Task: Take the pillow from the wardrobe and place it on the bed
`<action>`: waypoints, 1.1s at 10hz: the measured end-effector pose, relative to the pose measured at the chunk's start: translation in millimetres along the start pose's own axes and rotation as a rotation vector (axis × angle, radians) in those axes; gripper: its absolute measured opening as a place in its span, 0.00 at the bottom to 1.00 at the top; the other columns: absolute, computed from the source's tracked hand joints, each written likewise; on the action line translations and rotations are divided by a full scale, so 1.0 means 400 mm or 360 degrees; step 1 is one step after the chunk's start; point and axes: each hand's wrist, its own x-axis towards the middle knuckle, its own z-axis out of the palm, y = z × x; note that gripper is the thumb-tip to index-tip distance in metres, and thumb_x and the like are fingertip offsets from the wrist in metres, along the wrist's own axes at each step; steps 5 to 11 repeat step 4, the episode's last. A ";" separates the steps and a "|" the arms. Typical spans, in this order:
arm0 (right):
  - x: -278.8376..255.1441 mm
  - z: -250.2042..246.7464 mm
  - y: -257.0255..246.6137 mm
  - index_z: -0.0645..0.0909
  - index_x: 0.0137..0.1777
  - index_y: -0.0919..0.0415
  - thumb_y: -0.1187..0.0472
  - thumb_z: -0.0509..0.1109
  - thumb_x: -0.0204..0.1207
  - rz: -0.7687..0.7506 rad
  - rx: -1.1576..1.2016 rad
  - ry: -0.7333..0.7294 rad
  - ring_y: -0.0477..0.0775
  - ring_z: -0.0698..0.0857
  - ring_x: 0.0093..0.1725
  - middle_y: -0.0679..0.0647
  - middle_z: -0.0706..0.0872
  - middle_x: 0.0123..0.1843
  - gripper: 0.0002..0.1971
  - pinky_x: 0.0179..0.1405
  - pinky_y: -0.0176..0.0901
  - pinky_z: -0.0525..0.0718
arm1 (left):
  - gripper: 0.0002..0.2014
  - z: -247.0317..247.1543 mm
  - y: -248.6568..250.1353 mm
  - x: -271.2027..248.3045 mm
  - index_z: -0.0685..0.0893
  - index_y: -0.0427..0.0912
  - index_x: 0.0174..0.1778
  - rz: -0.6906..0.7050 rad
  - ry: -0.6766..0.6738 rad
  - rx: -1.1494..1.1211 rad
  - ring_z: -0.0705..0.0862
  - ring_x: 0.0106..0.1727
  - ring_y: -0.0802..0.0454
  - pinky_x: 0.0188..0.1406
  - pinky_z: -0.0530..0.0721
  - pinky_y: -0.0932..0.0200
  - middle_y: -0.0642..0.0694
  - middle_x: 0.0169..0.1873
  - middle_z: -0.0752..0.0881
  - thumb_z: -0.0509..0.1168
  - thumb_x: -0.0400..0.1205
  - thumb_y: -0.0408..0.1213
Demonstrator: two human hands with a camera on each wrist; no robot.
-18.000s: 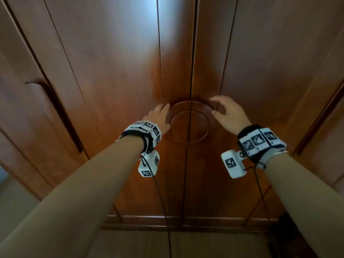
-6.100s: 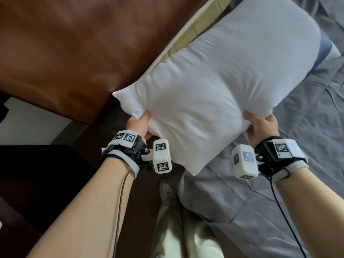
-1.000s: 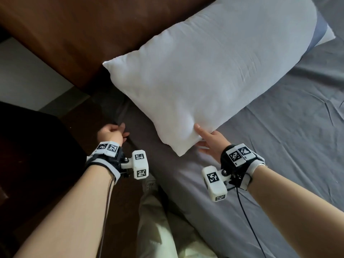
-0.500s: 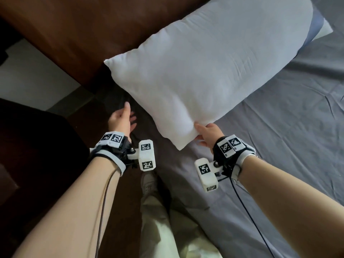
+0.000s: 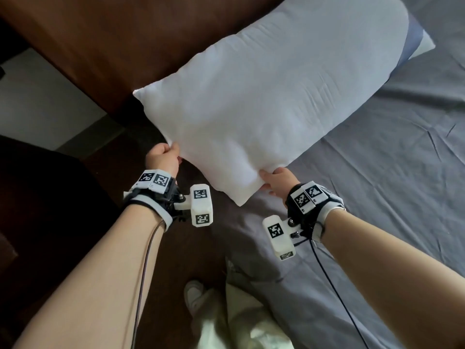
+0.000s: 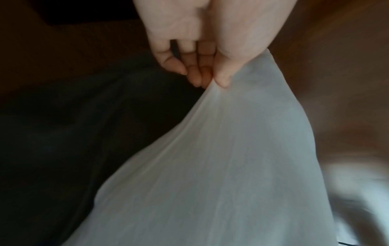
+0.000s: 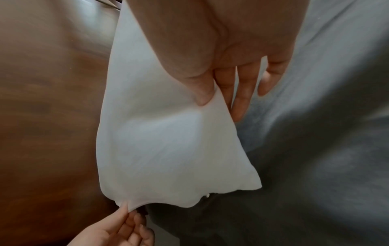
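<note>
- Since half a second ago: left hand (image 5: pixel 163 159) moved from open and clear of the pillow (image 5: pixel 271 102) to a pinch on its near-left edge; a second ago it hung loosely curled, lower and apart.
- Left hand state: thumb and forefinger closed on a fold of the cover, remaining fingers (image 6: pixel 194 73) curled alongside, fabric drawn taut from the pinch.
- Right hand (image 5: pixel 278 181) unchanged in place at the near corner: thumb pressed into the cover from above, fingers (image 7: pixel 242 93) nearly straight beneath, corner held between them.
- Pillow location: on the grey bed (image 5: pixel 377 197), far end towards the wooden headboard (image 5: pixel 113 39), near corner slightly lifted between the two hands.
- Meaning for the task, as a judgement: placement essentially done; two-handed hold suggests a final straightening or shift before release.
- Hidden or unclear: second pillow (image 5: pixel 415 44) beneath the far end, only a blue-and-white sliver visible.
- Wardrobe out of view.
- Contact between pillow underside and sheet near the left hand not discernible.
- Both wrist views blurred at the edges.
- Dark furniture (image 5: pixel 37 210) at left too dim to identify.
</note>
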 end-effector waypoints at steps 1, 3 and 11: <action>-0.009 0.004 -0.007 0.81 0.48 0.61 0.54 0.64 0.79 0.0014 -0.0020 0.0014 0.58 0.83 0.46 0.62 0.87 0.50 0.11 0.50 0.50 0.80 | 0.16 -0.002 0.005 0.000 0.75 0.44 0.26 0.0025 -0.0025 0.0049 0.77 0.25 0.54 0.31 0.75 0.62 0.45 0.25 0.80 0.65 0.81 0.40; -0.041 -0.021 -0.016 0.81 0.49 0.58 0.57 0.64 0.79 0.0019 0.0047 0.0001 0.54 0.84 0.44 0.57 0.86 0.50 0.06 0.29 0.34 0.77 | 0.08 -0.004 0.060 -0.035 0.81 0.45 0.46 -0.0034 -0.0227 -0.0061 0.85 0.41 0.55 0.36 0.78 0.62 0.48 0.45 0.86 0.61 0.84 0.44; -0.057 -0.041 -0.022 0.77 0.37 0.58 0.57 0.69 0.72 0.0034 -0.0019 0.0191 0.58 0.83 0.43 0.58 0.83 0.42 0.07 0.37 0.40 0.78 | 0.12 -0.049 0.070 -0.065 0.83 0.40 0.56 -0.0113 -0.0083 -0.0126 0.82 0.35 0.61 0.31 0.74 0.64 0.48 0.47 0.85 0.57 0.85 0.40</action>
